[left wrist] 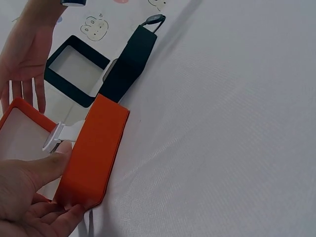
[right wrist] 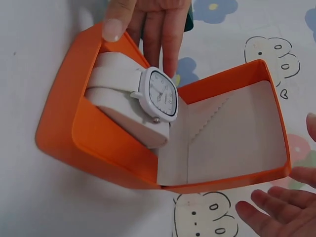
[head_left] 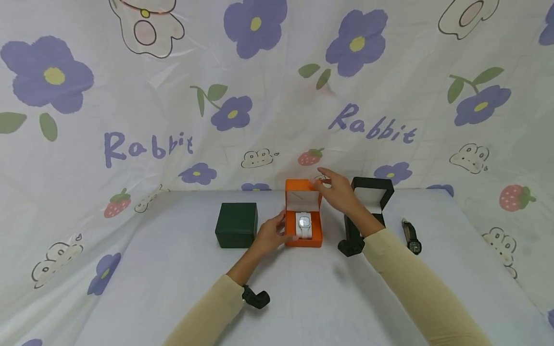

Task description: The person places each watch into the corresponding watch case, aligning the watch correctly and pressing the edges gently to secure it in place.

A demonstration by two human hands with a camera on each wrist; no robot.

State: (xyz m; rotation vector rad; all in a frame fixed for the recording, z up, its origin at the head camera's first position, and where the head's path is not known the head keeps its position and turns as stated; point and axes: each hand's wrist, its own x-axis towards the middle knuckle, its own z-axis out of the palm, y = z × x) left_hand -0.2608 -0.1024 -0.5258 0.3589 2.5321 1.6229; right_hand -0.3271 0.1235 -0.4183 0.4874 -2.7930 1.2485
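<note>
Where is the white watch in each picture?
Head: the white watch sits in the open orange box, at table centre.
Left wrist: only its edge peeks out at the left, above the thumb.
Right wrist: centre-left, on its cushion.
Shared landmark: the orange box.

The person wears a top with long sleeves. The left sleeve (head_left: 207, 312) is a soft pale tan, like sand. The right sleeve (head_left: 415, 283) is the same colour, and it ends at the wrist with a neat edge. Both sleeves look smooth and plain, with no pictures on them. A small black camera (head_left: 256, 298) sits under the left wrist. Another black camera (head_left: 351, 246) sits by the right wrist. The left hand (head_left: 271, 235) and the right hand (head_left: 342, 191) are bare, with no gloves or rings.
</note>
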